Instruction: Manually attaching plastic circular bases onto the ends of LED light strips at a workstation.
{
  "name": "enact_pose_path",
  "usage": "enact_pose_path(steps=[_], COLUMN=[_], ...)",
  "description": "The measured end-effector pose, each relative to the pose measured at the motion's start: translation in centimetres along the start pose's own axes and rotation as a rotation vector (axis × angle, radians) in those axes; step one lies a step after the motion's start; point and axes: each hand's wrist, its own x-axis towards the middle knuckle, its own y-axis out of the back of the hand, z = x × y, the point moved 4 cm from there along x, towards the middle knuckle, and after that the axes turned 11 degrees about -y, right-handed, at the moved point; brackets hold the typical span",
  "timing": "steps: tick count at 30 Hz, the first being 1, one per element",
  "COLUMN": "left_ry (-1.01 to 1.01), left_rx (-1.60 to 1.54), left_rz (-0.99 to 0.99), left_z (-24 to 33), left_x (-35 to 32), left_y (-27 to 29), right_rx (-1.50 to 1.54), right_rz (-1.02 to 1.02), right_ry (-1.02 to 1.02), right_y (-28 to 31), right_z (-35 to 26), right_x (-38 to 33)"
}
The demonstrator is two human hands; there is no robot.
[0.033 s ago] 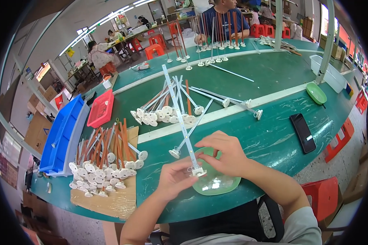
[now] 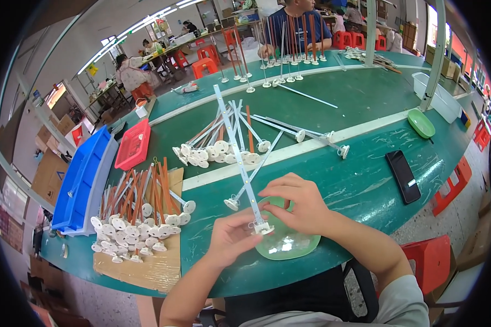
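Matt green table top [image 2: 333, 180], scuffed and scratched, with a pale painted stripe. On it, a translucent glossy green plastic dish [image 2: 289, 245], a long white plastic rod [image 2: 235, 147] with a round base, and a glossy black phone [image 2: 402, 175]. Left of the dish, rough brown cardboard [image 2: 147, 270].

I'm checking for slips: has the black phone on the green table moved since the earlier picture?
No. The black phone lies in the same spot, right of the hands and below the green dish, as before.
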Motion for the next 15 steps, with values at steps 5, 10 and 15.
enact_pose_path(steps=[5,10,15], left_ry=[-0.011,-0.016,-0.049], left_rx=[0.013,0.074,0.135], left_rz=[0.08,0.137,0.119], left_z=[0.1,0.2,-0.1], left_x=[0.1,0.3,0.3], left_y=[0.4,0.7,0.7], right_rx=[-0.112,-0.2,-0.06], right_rz=[0.046,0.098,0.078], right_ry=[0.214,0.308,0.2], right_y=[0.0,-0.1,0.0], right_z=[0.0,-1.0,-0.7], right_x=[-0.4,-0.8,-0.7])
